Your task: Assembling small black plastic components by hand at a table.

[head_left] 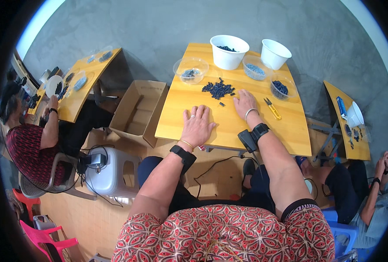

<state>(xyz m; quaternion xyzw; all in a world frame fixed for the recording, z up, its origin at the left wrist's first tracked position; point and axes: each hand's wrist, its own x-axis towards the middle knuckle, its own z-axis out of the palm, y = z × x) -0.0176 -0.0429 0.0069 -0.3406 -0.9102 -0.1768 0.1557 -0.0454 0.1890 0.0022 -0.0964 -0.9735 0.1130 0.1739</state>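
Note:
My left hand [197, 125] lies flat on the wooden table [172, 120] near its front edge, fingers spread and holding nothing. My right hand [246, 105] rests on the tabletop farther in, fingers stretched forward, with nothing seen in it. Just left of its fingertips is a loose pile of small dark cylindrical pieces [219, 90]. One single dark piece [222, 104] lies apart, between the pile and my hands. To the right of my right hand, yellow-handled snips [272, 109] lie on the wood.
Along the back stand a white bucket [230, 59] with dark pieces and another white bucket [275, 54]. Clear bowls [191, 70] [256, 69] [283, 87] hold small parts. A cardboard box [139, 111] sits left of the table. People work at side tables [91, 72] [355, 146].

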